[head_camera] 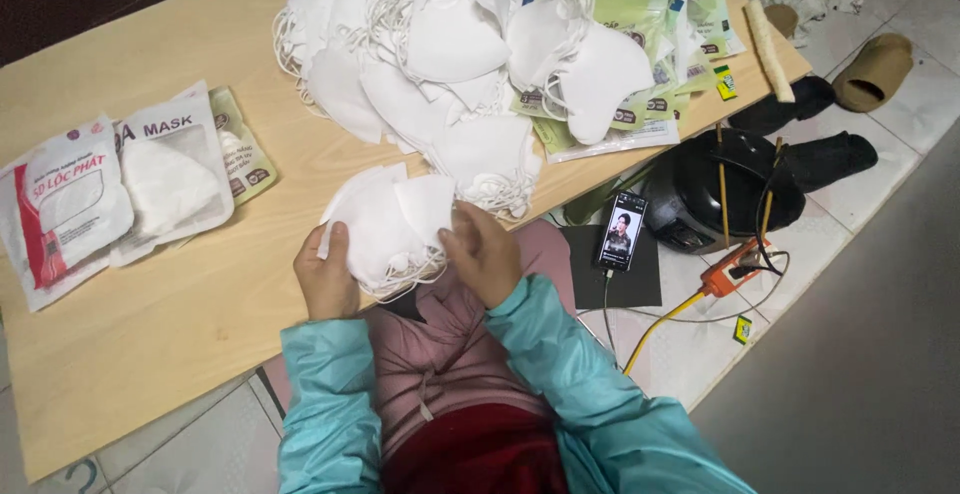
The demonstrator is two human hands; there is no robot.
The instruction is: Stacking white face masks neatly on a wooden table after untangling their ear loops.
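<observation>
While both hands grip, soft folded white masks [385, 224] bunch.

3 flat plastic mask packets [140, 189], white with red and green print, are laid at the table's left; green-and-white empty packets [655, 34] are heaped top right; a lit upright phone screen [621, 231] is propped below.

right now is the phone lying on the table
No, the phone lies on a dark mat on the floor, beside the table.
</observation>
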